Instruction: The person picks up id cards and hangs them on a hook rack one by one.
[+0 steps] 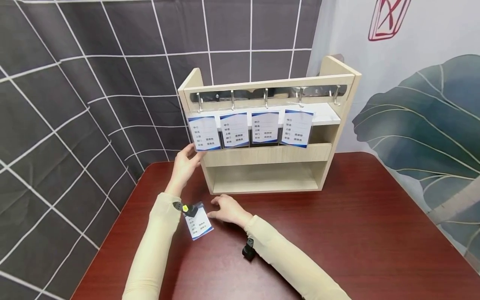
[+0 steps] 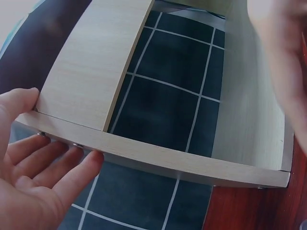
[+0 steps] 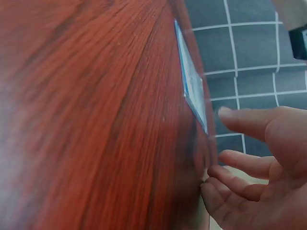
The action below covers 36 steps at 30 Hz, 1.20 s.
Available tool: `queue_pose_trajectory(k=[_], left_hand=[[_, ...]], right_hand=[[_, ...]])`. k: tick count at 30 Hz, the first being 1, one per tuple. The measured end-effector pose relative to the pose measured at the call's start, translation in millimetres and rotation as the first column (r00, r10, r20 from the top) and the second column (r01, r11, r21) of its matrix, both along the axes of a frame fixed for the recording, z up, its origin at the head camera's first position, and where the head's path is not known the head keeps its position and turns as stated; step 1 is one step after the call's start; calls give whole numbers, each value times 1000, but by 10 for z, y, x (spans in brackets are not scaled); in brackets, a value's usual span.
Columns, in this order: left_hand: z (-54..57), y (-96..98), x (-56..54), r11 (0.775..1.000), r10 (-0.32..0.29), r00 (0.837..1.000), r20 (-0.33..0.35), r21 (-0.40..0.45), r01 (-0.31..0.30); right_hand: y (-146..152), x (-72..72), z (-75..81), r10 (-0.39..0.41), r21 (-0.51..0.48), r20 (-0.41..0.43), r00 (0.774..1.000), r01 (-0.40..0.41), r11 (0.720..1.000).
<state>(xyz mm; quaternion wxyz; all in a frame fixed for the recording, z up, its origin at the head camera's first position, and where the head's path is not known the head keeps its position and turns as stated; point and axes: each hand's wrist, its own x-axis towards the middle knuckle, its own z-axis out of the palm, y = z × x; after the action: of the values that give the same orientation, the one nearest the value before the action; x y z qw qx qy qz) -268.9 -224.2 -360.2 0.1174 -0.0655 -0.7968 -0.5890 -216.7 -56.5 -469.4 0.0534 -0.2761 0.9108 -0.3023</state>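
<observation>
A small light-wood shelf (image 1: 268, 153) stands on the table; several name badges hang on its front hooks, the leftmost badge (image 1: 204, 133) nearest my left hand. My left hand (image 1: 183, 167) holds the shelf's left side panel (image 2: 158, 155), thumb on the front side and fingers on the outer side. Another name badge (image 1: 200, 225) lies flat on the table, partly hidden in the head view by the left wrist camera. Just right of that badge my right hand (image 1: 228, 209) hovers low over the table with loosely bent fingers, holding nothing.
The rightmost hook (image 1: 336, 95) bears no badge. Underneath everything is a dark red table (image 1: 356, 233). Behind and to the left hangs a dark grid-patterned cloth (image 1: 123, 75). A drawer front (image 1: 270, 153) crosses the shelf above its open lower compartment.
</observation>
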Motion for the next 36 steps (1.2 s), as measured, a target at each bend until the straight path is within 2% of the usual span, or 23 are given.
queue_pose_trajectory(k=[4, 8, 16, 17, 23, 24, 28, 36], left_hand=[[-15, 37, -19, 1000, 7, 1000, -10, -1, -7], [-30, 59, -36, 1000, 12, 1000, -13, 9, -12], [-55, 104, -12, 998, 9, 1000, 17, 56, -10], [-23, 129, 21, 998, 9, 999, 31, 58, -11], [-65, 175, 13, 998, 19, 999, 28, 66, -20], [-105, 162, -21, 998, 20, 1000, 14, 66, -21], [-97, 160, -41, 997, 23, 1000, 4, 69, -24], [-82, 89, -38, 995, 57, 998, 6, 81, -57]], right_hand=[[-29, 9, -7, 9, 91, -65, 998, -3, 996], [0, 34, 10, 5, 142, -91, 996, 8, 990], [1, 60, 28, -7, 150, -61, 998, 16, 989], [-13, 65, 17, -6, 152, -57, 998, 14, 988], [-79, 126, -22, 7, 198, -105, 994, 14, 980], [-73, 133, -15, 9, 202, -111, 994, 14, 979], [16, 126, 33, 7, 189, -99, 995, 12, 982], [315, 95, 93, -14, 181, -7, 1000, 15, 983]])
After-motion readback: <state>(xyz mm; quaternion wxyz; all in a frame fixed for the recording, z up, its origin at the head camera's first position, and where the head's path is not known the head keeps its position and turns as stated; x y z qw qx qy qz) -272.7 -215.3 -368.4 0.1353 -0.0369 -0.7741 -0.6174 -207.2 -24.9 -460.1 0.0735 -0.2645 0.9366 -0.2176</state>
